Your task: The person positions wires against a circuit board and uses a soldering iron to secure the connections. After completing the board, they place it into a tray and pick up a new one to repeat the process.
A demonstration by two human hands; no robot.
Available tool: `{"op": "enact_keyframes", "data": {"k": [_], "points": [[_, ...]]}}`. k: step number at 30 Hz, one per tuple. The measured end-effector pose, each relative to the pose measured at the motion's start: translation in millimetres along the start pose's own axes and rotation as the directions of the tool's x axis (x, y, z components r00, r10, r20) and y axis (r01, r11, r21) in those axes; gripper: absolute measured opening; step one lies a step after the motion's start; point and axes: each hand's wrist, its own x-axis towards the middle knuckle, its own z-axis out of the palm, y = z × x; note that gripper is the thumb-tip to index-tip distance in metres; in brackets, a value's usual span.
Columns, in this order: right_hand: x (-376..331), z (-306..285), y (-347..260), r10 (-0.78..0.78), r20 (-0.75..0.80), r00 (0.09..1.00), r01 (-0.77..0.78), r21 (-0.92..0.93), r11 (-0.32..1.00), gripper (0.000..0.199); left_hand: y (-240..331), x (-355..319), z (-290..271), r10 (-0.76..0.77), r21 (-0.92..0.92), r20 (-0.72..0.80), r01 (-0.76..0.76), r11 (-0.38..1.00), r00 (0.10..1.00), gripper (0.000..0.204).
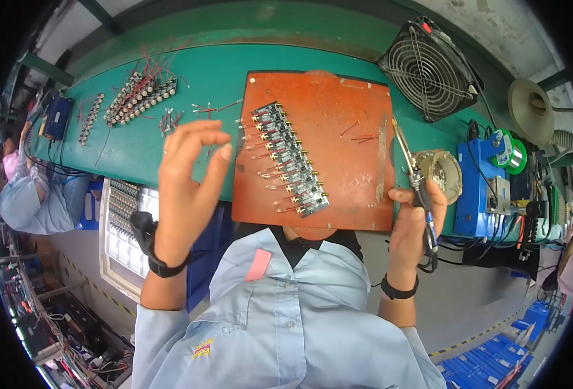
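Note:
My right hand point(411, 223) grips a soldering iron point(413, 170) by its dark handle, tip pointing up and away over the right edge of an orange work board point(338, 97). On the board lies a diagonal row of small circuit boards with red wires point(289, 159). My left hand point(192, 178) is raised above the green bench point(208, 71) left of the board, thumb and fingers curled close together; whether they pinch something is too small to tell. Both wrists wear black bands.
More wired parts point(140, 97) lie at the far left of the bench. A black fan point(429, 68) stands at the back right. A blue soldering station point(477, 188), a solder spool point(508, 148), a round tip cleaner point(443, 172), a parts tray point(121, 217). A person sits at far left point(27, 194).

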Motion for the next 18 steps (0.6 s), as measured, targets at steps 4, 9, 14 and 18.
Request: {"op": "enact_keyframes", "data": {"k": [4,9,14,18], "points": [[-2,3,12,-0.032,-0.037,0.999,0.028,-0.090,0.996,0.058,-13,29,2,0.036,0.086,0.017,-0.038,0.996,0.999,0.017],[-8,0,9,-0.021,-0.028,0.999,0.019,-0.077,0.997,0.059,-9,40,32,0.072,0.170,0.108,-0.089,0.981,0.992,0.031],[-10,-2,14,-0.009,-0.059,0.998,0.006,-0.056,0.998,0.059,-10,37,47,0.090,0.251,0.175,-0.132,0.959,0.981,0.044],[-8,-4,13,-0.011,-0.050,0.999,0.009,-0.046,0.999,0.059,-9,49,35,-0.003,0.172,0.268,-0.044,0.984,0.963,0.042]]}}
